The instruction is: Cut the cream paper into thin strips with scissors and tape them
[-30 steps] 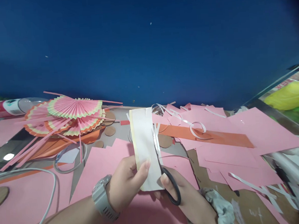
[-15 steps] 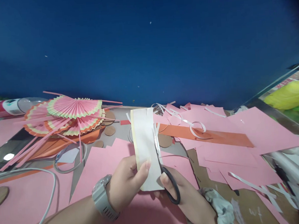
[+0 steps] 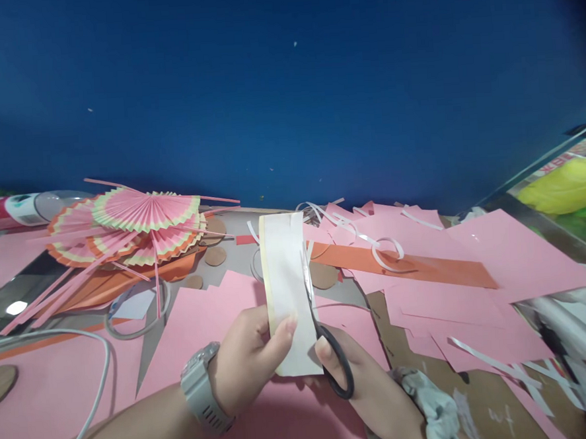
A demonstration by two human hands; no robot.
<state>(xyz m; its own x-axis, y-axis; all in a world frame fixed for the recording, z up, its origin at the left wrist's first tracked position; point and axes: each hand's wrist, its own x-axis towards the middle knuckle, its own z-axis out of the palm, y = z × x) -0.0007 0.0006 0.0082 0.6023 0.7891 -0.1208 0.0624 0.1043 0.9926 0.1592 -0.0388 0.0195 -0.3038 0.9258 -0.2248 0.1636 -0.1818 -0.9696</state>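
Note:
A white paper strip (image 3: 287,273) with a yellowish left edge stands upright in front of me. My left hand (image 3: 254,351) grips it, thumb on its face and fingers hidden behind. Scissors with black handles (image 3: 349,375) are in my right hand (image 3: 356,368), thumb through one loop. Their blades (image 3: 307,271) lie along the strip's right edge, pointing away from me. Below the hands lie pink paper sheets (image 3: 214,310).
Pleated pink paper fans (image 3: 148,215) lie at the left beside a plastic bottle (image 3: 29,209). An orange strip (image 3: 425,269) and white paper curls (image 3: 388,253) rest on pink sheets at right. A pale cable (image 3: 104,377) curves at left. A blue wall (image 3: 286,101) stands behind.
The white strip, with both hands and the scissors, has shifted very slightly to the right. Everything else looks the same.

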